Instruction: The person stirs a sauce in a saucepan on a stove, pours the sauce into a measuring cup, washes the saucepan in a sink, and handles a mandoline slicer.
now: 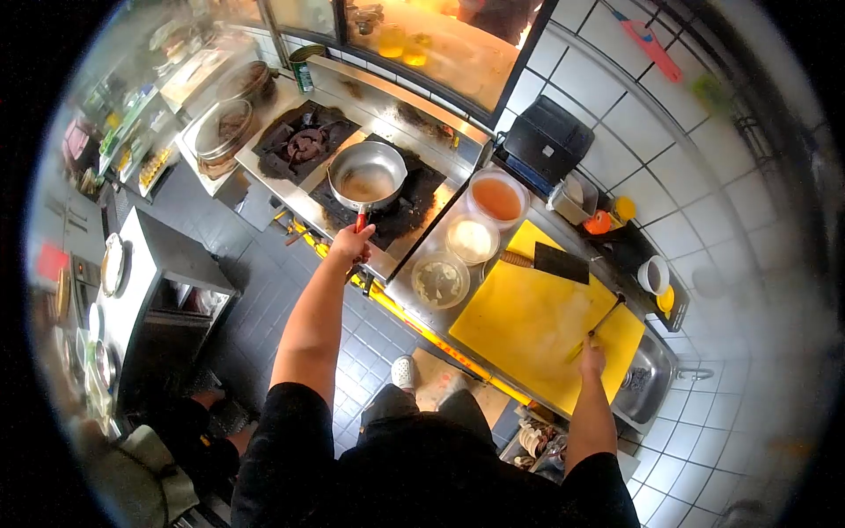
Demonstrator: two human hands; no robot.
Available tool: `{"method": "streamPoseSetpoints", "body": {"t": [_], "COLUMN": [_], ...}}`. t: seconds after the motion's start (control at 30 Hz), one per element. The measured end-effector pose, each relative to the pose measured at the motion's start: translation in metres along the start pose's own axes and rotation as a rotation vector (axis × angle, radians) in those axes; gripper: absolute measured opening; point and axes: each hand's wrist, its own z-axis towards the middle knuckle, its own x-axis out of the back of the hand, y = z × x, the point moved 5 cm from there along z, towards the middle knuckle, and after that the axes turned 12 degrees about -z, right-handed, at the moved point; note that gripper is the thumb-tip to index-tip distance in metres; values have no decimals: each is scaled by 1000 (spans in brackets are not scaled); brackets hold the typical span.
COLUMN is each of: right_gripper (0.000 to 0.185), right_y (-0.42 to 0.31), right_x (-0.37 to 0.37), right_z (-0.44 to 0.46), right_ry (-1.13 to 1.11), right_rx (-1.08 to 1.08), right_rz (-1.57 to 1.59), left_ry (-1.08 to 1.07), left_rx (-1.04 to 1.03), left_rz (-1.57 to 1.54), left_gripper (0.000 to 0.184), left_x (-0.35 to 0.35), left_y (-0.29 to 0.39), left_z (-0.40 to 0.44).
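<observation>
My left hand (pixel 354 246) is closed around the red handle (pixel 361 220) of a metal saucepan (pixel 368 173) that sits on the right burner of the stove. Some brownish residue shows on the pan's bottom. Over the right part of a yellow cutting board (pixel 519 308), my right hand (pixel 593 359) grips a thin dark utensil (pixel 607 316) whose kind I cannot make out. A cleaver (pixel 561 263) with a brown handle lies flat across the board's upper edge, beyond my right hand.
Containers of orange liquid (pixel 498 195), white contents (pixel 473 238) and pale contents (pixel 440 281) stand between stove and board. A sink (pixel 647 387) lies at the right. The left burner (pixel 306 145) is beside the pan. Behind me at the left is a steel counter (pixel 145 273).
</observation>
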Motion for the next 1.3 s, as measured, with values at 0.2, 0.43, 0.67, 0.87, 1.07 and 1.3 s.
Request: {"method": "streamPoseSetpoints", "body": {"t": [0.2,0.43,0.67,0.87,1.07,1.3], "right_gripper": [70,50,38,34,33,59], "right_y": [-32,0,-45,-98,-266,-493], "right_x": [29,-44,3,17,126,286], "right_z": [19,27,-12,-43,-78,46], "right_ry": [-474,-321,63,166,-77,-264], "right_rx": [-591,-747,-1006,-1250,-388,214], "right_rz": [254,523,903,1694,1389,1414], "left_ry": [-18,470,299,-607,-151,400], "left_rx": [-120,-499,186,498,31,221], "left_rz": [173,476,1039,1484,1276,714], "left_gripper": [54,67,63,30,51,50], "left_x": [-4,86,188,202,248,280], "left_y": [25,-35,-283,-420,-429,-276], "left_z": [-14,-88,-252,-356,-320,-311]}}
